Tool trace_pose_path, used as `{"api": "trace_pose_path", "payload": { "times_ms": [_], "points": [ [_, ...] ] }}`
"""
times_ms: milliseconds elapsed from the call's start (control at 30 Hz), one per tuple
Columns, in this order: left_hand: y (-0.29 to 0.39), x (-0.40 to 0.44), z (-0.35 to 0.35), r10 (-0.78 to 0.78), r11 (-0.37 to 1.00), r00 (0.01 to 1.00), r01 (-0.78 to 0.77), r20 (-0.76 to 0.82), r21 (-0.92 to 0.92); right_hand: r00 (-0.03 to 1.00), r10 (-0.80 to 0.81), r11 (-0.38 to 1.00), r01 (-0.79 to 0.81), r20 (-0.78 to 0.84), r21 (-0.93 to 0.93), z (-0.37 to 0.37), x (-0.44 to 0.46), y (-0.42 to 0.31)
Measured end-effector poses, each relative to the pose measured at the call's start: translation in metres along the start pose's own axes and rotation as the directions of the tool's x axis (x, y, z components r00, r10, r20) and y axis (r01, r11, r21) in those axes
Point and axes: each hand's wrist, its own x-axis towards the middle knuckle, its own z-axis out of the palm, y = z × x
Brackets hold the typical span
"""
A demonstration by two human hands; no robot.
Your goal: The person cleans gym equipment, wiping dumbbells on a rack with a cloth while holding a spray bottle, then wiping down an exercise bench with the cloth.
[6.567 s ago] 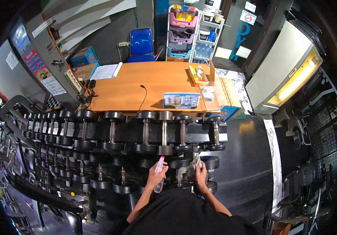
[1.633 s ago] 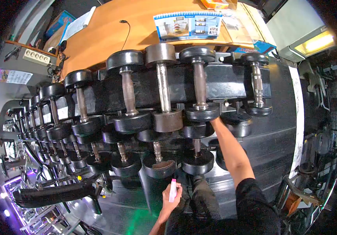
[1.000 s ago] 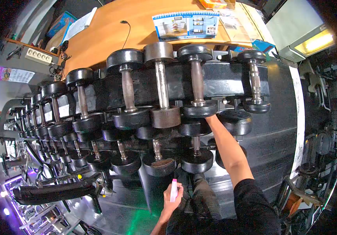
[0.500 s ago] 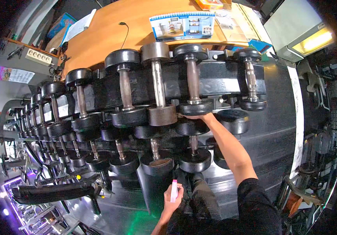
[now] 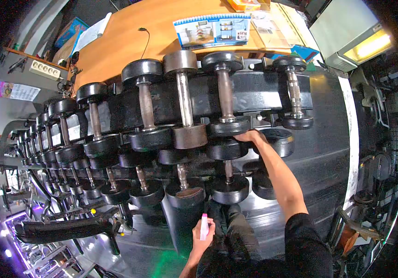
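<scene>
Low in the head view, my left hand [image 5: 200,243] is closed around a small white object with a pink tip [image 5: 204,228]; it looks like a small bottle or marker, and I cannot tell which. My right hand [image 5: 246,135] reaches in between the two tiers of the dumbbell rack. It is just below the front head of an upper black dumbbell [image 5: 226,99] and above a lower dumbbell [image 5: 228,149]. Its fingers are hidden behind these heads, so their grip does not show. Left of the upper dumbbell lies a bare-metal dumbbell [image 5: 184,99].
More dumbbells [image 5: 96,113] run along the rack to the left, and another [image 5: 294,92] lies at its right end. Behind stands a wooden desk [image 5: 120,34] with a spiral desk calendar [image 5: 213,30]. A padded bench [image 5: 65,229] is at lower left. Dark flooring [image 5: 326,153] extends right.
My right hand and forearm have shifted to the right beneath the upper dumbbell's front head. My left hand still grips the white object with the pink tip. The dumbbells stay on the rack.
</scene>
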Motion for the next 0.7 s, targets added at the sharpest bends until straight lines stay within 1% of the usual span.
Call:
{"api": "trace_pose_path", "payload": {
  "times_ms": [33, 67, 100, 133, 167, 200, 233, 267, 300, 333, 433, 467, 500, 567, 600, 633, 667, 700],
  "points": [
    [0.001, 0.001, 0.001, 0.022, 1.0, 1.0, -0.022, -0.009, 0.001, 0.959, -0.199, 0.888, 0.263, 0.202, -0.377, 0.004, 0.017, 0.01],
    [0.004, 0.002, 0.002, 0.024, 1.0, 1.0, -0.024, -0.013, -0.002, 0.97, -0.117, 0.926, 0.184, 0.211, -0.329, 0.001, 0.008, 0.016],
    [0.008, 0.004, 0.002, 0.081, 0.995, 0.996, -0.079, -0.024, 0.065, 0.969, -0.121, 0.925, 0.189, 0.214, -0.331, -0.001, 0.003, 0.02],
    [0.01, 0.005, 0.003, 0.136, 0.982, 0.99, -0.131, -0.03, 0.134, 0.984, -0.1, 0.969, 0.131, 0.15, -0.209, -0.012, -0.011, 0.002],
    [0.01, 0.005, 0.003, 0.136, 0.983, 0.99, -0.13, -0.034, 0.133, 0.994, -0.069, 0.994, 0.076, 0.09, -0.079, -0.025, -0.022, -0.019],
    [0.009, 0.005, 0.003, 0.118, 0.984, 0.993, -0.113, -0.026, 0.137, 0.999, -0.037, 0.991, 0.035, -0.012, -0.127, -0.033, -0.027, -0.037],
    [0.008, 0.004, 0.002, 0.099, 0.985, 0.995, -0.096, -0.017, 0.143, 0.999, -0.038, 0.992, 0.037, -0.009, -0.123, -0.028, -0.02, -0.018],
    [0.01, 0.003, 0.001, 0.098, 0.985, 0.995, -0.094, -0.018, 0.148, 0.992, 0.128, 0.988, -0.128, -0.013, -0.084, -0.022, -0.009, 0.02],
    [0.015, 0.002, 0.0, 0.016, 0.991, 1.0, -0.014, -0.01, 0.13, 0.956, 0.292, 0.955, -0.292, -0.011, -0.046, -0.017, -0.004, 0.043],
    [0.018, 0.002, -0.001, -0.066, 0.992, 0.998, 0.066, 0.002, 0.112, 0.955, 0.295, 0.954, -0.295, -0.013, -0.042, -0.016, -0.007, 0.042],
    [0.025, 0.003, 0.0, -0.055, 0.989, 0.998, 0.056, -0.012, 0.137, 0.966, 0.258, 0.946, -0.247, 0.023, -0.212, -0.011, -0.018, -0.006],
    [0.021, 0.002, 0.002, 0.045, 0.989, 0.999, -0.041, -0.021, 0.145, 0.952, 0.305, 0.867, -0.264, 0.032, -0.422, -0.015, -0.019, -0.065],
    [0.017, 0.0, 0.004, -0.015, 0.999, 1.0, 0.015, -0.012, 0.043, 0.981, 0.087, 0.908, -0.006, 0.173, -0.418, 0.01, 0.008, 0.003],
    [0.009, -0.002, 0.009, -0.067, 0.997, 0.997, 0.068, 0.025, -0.038, 0.989, -0.121, 0.918, 0.142, 0.079, -0.37, 0.01, -0.026, -0.036],
    [0.01, -0.001, 0.013, -0.064, 0.997, 0.998, 0.065, 0.025, -0.042, 0.983, -0.181, 0.916, 0.176, 0.02, -0.36, 0.004, -0.049, -0.075],
    [0.012, 0.003, 0.017, -0.022, 0.999, 0.999, 0.023, 0.038, -0.025, 0.971, -0.237, 0.914, 0.208, -0.042, -0.35, 0.004, -0.068, -0.103],
    [0.015, 0.006, 0.02, 0.019, 1.0, 0.998, -0.019, 0.053, -0.007, 0.954, -0.282, 0.856, 0.201, -0.105, -0.475, 0.014, -0.077, -0.105],
    [0.017, 0.01, 0.024, 0.02, 1.0, 0.998, -0.02, 0.057, -0.004, 0.908, -0.379, 0.839, 0.256, -0.179, -0.48, 0.018, -0.086, -0.106]
  ]
}}
